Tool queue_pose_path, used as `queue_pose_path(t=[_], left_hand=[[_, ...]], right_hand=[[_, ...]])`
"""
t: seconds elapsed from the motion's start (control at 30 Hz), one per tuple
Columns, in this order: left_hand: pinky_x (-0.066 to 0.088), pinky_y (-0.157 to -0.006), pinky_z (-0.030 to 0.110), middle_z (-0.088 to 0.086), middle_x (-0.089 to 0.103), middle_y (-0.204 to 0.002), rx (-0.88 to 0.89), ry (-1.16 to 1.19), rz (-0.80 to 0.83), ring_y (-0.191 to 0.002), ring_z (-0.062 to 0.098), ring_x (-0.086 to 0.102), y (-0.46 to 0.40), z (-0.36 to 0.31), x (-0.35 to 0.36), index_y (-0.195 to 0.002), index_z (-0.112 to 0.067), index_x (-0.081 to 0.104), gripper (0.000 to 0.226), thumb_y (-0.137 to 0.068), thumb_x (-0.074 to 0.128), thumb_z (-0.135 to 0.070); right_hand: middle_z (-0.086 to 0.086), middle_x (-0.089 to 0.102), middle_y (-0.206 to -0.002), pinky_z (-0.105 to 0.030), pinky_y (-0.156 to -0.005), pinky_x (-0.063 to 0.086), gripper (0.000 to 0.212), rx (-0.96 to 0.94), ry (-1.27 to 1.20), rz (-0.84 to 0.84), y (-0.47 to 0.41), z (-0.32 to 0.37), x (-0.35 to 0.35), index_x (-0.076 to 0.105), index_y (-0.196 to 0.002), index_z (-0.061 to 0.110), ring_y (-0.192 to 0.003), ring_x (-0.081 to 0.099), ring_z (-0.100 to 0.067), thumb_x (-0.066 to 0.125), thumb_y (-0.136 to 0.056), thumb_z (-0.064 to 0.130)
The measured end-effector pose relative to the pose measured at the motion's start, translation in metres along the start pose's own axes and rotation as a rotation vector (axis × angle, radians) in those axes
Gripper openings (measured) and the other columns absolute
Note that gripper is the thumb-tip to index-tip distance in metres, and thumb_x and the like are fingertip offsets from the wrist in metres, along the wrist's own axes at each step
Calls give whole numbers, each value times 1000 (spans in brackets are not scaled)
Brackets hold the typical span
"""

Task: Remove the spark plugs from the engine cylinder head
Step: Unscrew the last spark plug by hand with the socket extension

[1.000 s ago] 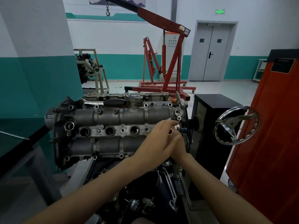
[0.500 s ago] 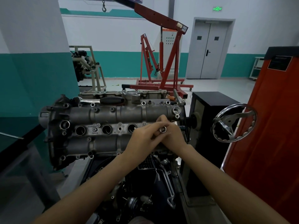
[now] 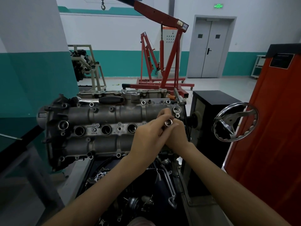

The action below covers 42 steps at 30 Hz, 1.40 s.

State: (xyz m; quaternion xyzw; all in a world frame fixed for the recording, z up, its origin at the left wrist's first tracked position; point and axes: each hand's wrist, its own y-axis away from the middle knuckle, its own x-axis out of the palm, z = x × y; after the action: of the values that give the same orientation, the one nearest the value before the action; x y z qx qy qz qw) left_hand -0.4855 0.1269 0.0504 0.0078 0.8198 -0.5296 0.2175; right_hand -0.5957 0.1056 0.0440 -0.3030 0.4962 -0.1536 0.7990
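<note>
The grey cylinder head [image 3: 104, 116] stands on its side on an engine stand, with three open spark plug wells [image 3: 106, 129] showing in a row. Both my hands meet over the rightmost well, which they hide. My left hand [image 3: 146, 136] and my right hand [image 3: 176, 136] together hold a shiny metal socket [image 3: 168, 122], its open end facing me. No spark plug shows. A ratchet with a black handle [image 3: 111, 100] lies on top of the head.
A chrome handwheel [image 3: 235, 122] sticks out from the black stand box [image 3: 210, 111] on the right. An orange cabinet [image 3: 276, 128] stands far right, a red engine crane [image 3: 162, 62] behind. Loose parts lie in the dark tray [image 3: 130, 193] below the head.
The shiny socket has come into plain sight between my fingers. My left fingers have curled round it, and both hands stay together at the rightmost well.
</note>
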Motion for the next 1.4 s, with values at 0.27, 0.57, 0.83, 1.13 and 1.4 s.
queue_pose_path(t=[0.27,0.57,0.83,1.13,1.4], left_hand=[[49,-55,27,9,67,-68,21,-15,-32,-56,18,63,2,18,10,-98,-1,68,24,-86,64,-22],[48,-57,18,10,67,-71,10,-16,0,-55,14,59,17,42,15,-99,1,67,22,-82,67,-13],[47,-71,11,7,70,-90,26,-6,89,-74,7,63,7,45,17,-104,-1,65,22,-84,67,-8],[36,-98,10,-11,50,-127,-45,115,232,-119,0,47,16,46,11,-136,-16,43,48,-90,58,-13],[36,-102,17,2,52,-127,-137,84,179,-121,7,47,18,76,-13,-135,-11,42,55,-82,50,3]], right_hand=[[-15,64,-76,-35,-62,45,23,7,133,17,-7,-15,24,47,-105,-3,-72,63,-34,42,-94,16],[-10,63,-80,-34,-60,45,18,43,124,64,-3,-18,34,41,-106,5,-71,62,-28,42,-95,19],[-5,57,-70,-36,-56,40,16,131,-55,0,2,-19,32,37,-96,8,-65,59,-30,49,-92,17],[-10,61,-76,-42,-64,45,20,132,-86,52,4,-15,22,36,-103,5,-70,58,-30,46,-92,18],[3,48,-46,-33,-46,46,8,-105,-133,-291,-2,-13,7,47,-88,5,-41,47,-16,50,-82,10]])
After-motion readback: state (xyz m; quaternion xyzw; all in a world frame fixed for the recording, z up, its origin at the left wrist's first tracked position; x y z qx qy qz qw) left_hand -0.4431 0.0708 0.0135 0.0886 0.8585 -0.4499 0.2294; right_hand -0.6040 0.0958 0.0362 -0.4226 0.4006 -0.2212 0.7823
